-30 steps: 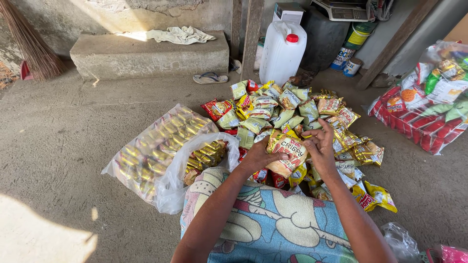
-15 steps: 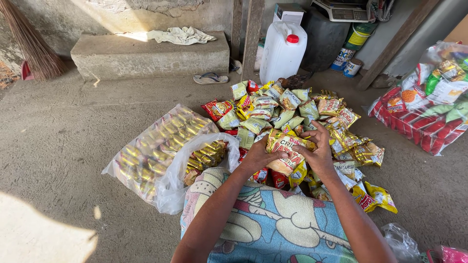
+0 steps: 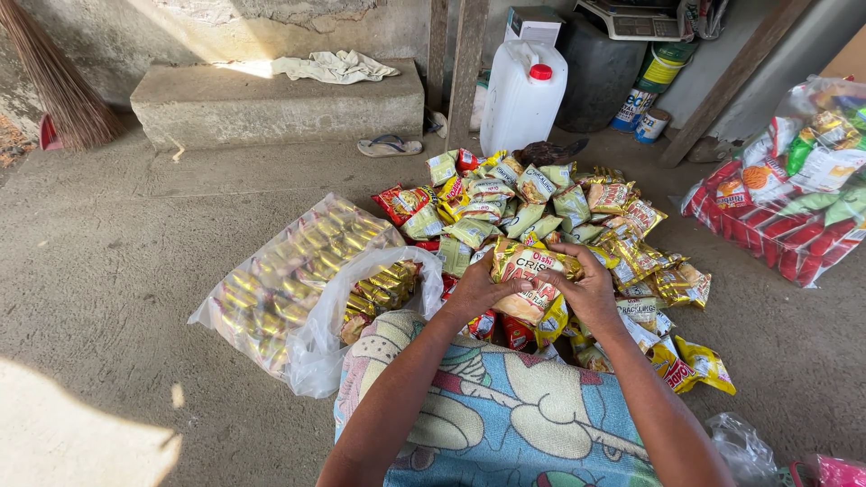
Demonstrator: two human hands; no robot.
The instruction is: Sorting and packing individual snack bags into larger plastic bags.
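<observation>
Yellow foil is what both hands close on in the head view: a small stack of snack packets (image 3: pixel 528 280) sits between the left hand (image 3: pixel 475 287) and the right hand (image 3: pixel 588 287), long axis running across from palm to palm. Fingers of both curl tight around its ends, equally near. Below it lies the heap of packets (image 3: pixel 550 225); left of it, an open clear bag (image 3: pixel 361 307).

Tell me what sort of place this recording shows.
Probably the back area of a small shop: a heap of small foil snack packets on the bare concrete floor, clear plastic bulk bags of packets, a white plastic jerrycan.
</observation>
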